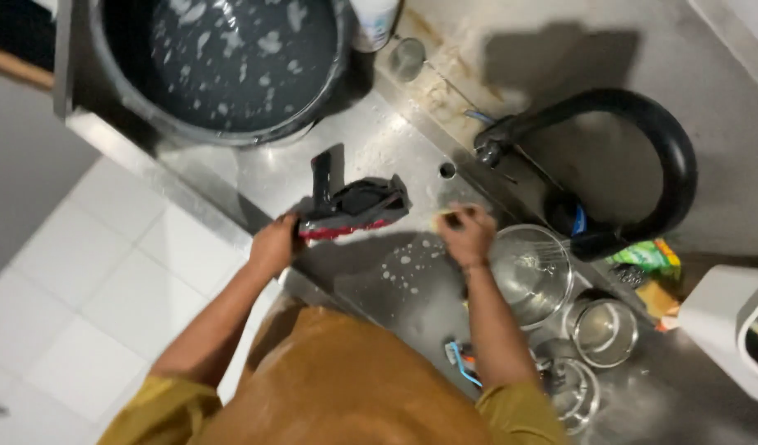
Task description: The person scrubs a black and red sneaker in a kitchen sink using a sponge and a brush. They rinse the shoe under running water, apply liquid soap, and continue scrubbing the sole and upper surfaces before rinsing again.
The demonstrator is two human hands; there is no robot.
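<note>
My left hand (273,244) grips one end of a dark grey vacuum-cleaner brush head (358,204) with a red bristle strip, held over the steel sink (370,140). Its black neck points up toward the back. My right hand (468,233) is closed on a small yellow sponge (443,218) right beside the brush head's other end. Soap foam dots the sink floor below both hands.
A large dark basin (222,58) of sudsy water stands at the back left. A black curved tap (634,148) arches on the right. Glass bowls and jars (531,272) sit to my right, with a blue toothbrush (459,361) near my arm. White floor tiles lie left.
</note>
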